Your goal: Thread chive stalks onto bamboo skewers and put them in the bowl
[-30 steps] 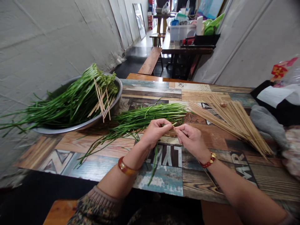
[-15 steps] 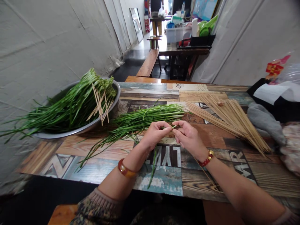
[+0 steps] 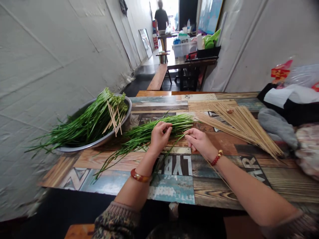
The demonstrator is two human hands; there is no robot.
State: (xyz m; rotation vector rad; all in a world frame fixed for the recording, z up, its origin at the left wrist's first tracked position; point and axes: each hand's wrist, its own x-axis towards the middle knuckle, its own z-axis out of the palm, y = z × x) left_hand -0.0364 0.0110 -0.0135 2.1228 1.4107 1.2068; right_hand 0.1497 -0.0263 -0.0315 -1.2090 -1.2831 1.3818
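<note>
My right hand [image 3: 198, 141] is closed in a pinch on a thin bamboo skewer [image 3: 219, 174], which runs back under my wrist. At its fingertips, a green garlic chive [image 3: 171, 147] trails down to the left, blurred at its lower end. My left hand [image 3: 160, 136] is apart from the right, over the near side of a loose bunch of garlic chives [image 3: 139, 129]. Its fingers are curled and the thumb is bent toward them; anything pinched there is too small to make out.
At left, a metal basin [image 3: 92, 145] holds more chives [image 3: 87, 122] and finished-looking short sticks [image 3: 115, 118]. Many bamboo skewers [image 3: 249, 127] fan out at right, beside a grey cloth [image 3: 275, 124] and a filled plastic bag [image 3: 309, 149]. A person [image 3: 161, 20] stands far back.
My left hand has parted from the right and moved left over the chive bunch. My right hand stays pinched near the skewer tip. The view has tilted up slightly, showing more of the person behind.
</note>
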